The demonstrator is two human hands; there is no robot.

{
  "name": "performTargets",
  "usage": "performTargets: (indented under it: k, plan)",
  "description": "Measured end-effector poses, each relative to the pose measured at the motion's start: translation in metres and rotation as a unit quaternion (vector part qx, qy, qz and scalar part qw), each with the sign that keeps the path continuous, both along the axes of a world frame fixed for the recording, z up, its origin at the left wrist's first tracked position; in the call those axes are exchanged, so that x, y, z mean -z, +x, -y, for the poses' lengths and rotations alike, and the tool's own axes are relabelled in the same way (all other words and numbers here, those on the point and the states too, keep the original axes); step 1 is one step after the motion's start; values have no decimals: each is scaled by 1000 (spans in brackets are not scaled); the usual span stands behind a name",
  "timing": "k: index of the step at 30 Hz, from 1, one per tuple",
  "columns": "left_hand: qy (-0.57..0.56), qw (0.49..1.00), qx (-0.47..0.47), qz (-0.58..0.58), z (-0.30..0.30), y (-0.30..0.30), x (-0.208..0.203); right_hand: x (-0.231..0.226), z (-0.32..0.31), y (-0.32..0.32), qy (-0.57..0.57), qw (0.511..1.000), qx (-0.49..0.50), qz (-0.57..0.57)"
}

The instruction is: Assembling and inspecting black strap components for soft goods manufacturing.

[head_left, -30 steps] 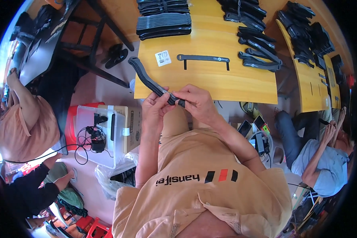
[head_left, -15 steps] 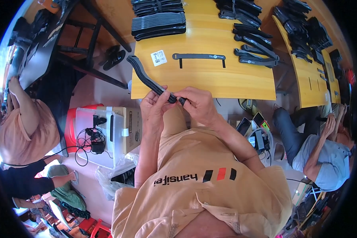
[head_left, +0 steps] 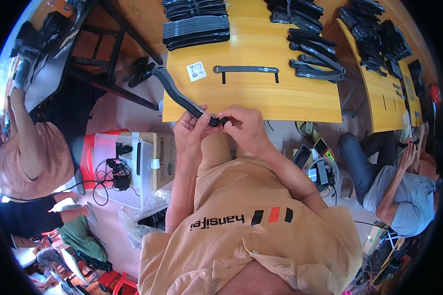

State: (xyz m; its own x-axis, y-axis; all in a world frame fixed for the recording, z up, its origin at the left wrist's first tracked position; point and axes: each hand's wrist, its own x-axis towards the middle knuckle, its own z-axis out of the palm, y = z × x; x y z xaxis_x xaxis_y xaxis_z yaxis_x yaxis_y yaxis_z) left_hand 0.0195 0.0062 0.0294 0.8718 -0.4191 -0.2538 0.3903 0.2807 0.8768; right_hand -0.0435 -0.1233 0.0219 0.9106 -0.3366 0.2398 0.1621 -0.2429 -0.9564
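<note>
A bundle of dark grey and black straps [head_left: 174, 93] slants up and left over the near left corner of the yellow table. My left hand [head_left: 189, 130] is closed around its lower end. Close against it, my right hand [head_left: 245, 127] pinches a black end piece of the straps between thumb and fingers; whether that piece belongs to one strap or several is hidden. Flat on the table ahead lies a single grey strap [head_left: 246, 70] with a round hole at one end, above two short black marks. A white printed label [head_left: 197, 72] sits to its left.
Stacked straps [head_left: 196, 28] lie at the table's far left, and looped straps [head_left: 317, 66] at its right. Beside my left leg stands a clear plastic bin [head_left: 142, 172] with black cables. Co-workers sit at both sides; another strap-laden table [head_left: 374, 98] is at right.
The free end of the strap bundle has turned, showing more of its broad face. My right hand has shifted slightly left, closer to my left hand.
</note>
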Motion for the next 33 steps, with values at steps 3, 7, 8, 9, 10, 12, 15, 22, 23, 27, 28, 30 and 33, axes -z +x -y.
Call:
performTargets:
  k: [3, 7, 8, 9, 10, 12, 15, 22, 23, 27, 28, 30, 33]
  plan:
    - [119, 991, 31, 45, -5, 3, -1, -10, -4, -4, -66, 998, 16, 12]
    - [281, 951, 84, 101, -8, -1, -11, -15, -9, -4, -127, 990, 46, 33]
    - [281, 951, 84, 101, -11, -1, -13, -13, -9, -3, -127, 990, 46, 33]
    - [284, 946, 122, 102, -16, 0, -17, -10, -10, -3, -115, 992, 30, 41]
    - [287, 939, 157, 103, -19, 0, -19, -9, -11, -2, -103, 993, 14, 49]
    - [264, 946, 156, 107, -20, -2, -16, -10, -11, -1, -111, 993, 12, 45]
    - [233, 952, 150, 130, -22, -3, -14, -11, -14, 0, -119, 991, 17, 50]
    - [156, 972, 92, 152, -23, -9, -3, -9, -15, 4, 49, 998, -10, -48]
    - [156, 972, 92, 152, -23, -10, -3, -12, -13, 5, 49, 998, -10, -48]
    - [83, 990, 78, 86, -23, -9, -4, -19, -8, 6, 229, 964, -93, -100]
    - [77, 991, 79, 73, -24, -8, -4, -18, -7, 6, 198, 970, -109, -87]
    - [91, 991, 76, 68, -25, -5, -8, -20, -3, 6, 163, 977, -120, -69]
    - [113, 988, 74, 75, -24, -5, -13, -30, 7, 7, 29, 987, -149, -48]
